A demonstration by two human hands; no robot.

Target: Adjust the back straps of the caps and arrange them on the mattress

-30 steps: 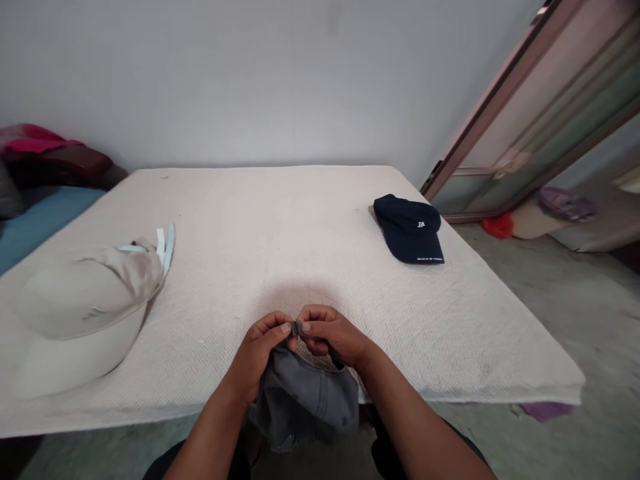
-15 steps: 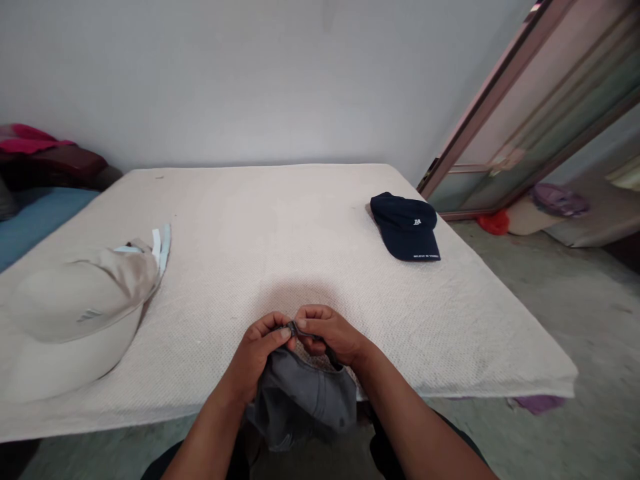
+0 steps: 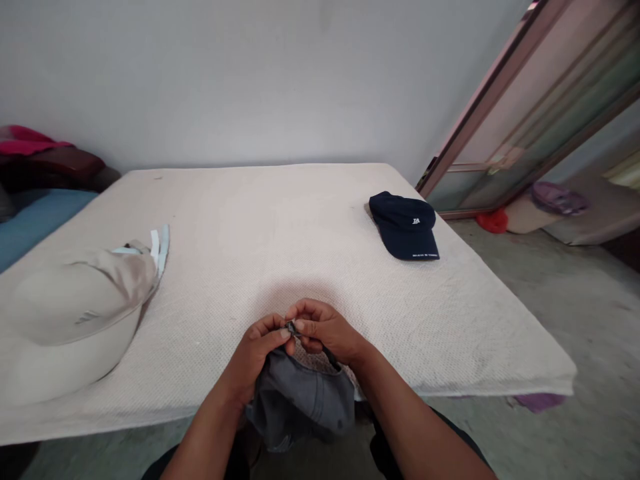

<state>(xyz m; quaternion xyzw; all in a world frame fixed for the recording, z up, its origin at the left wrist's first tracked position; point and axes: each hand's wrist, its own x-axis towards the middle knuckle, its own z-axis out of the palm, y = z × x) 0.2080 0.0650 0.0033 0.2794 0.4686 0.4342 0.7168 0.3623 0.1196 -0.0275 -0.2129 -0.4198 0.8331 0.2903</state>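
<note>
- At the near edge of the white-covered desk (image 3: 265, 227), gray cap (image 3: 313, 397) hanging from both hands; its crown droops past the edge, over the floor (image 3: 550, 287); lower part dim.
- Left hand (image 3: 260, 343): grip clamped, thumb and fingers pinching the cap's dark strap (image 3: 291, 327); wrist close beside the gray fabric.
- Right hand (image 3: 325, 330): grip likewise clamped on the strap, thumb on the near side; fingertips of the two hands all but meet; how the strap is threaded or fastened, cannot tell, fingers cover it.
- Left on the desk, well apart from the hands: beige cap (image 3: 75, 293); slanted marks on its front; pale strips (image 3: 163, 247) sticking up at its back.
- Right, toward the far side: navy cap (image 3: 405, 227); white letters on the crown; brim lettering too small to read.
- Behind the desk, gray wall (image 3: 225, 80); far right, reddish-framed door (image 3: 500, 100); near its foot, a red item (image 3: 493, 220) and a purple one; left, pink cloth (image 3: 30, 140) above something blue.
</note>
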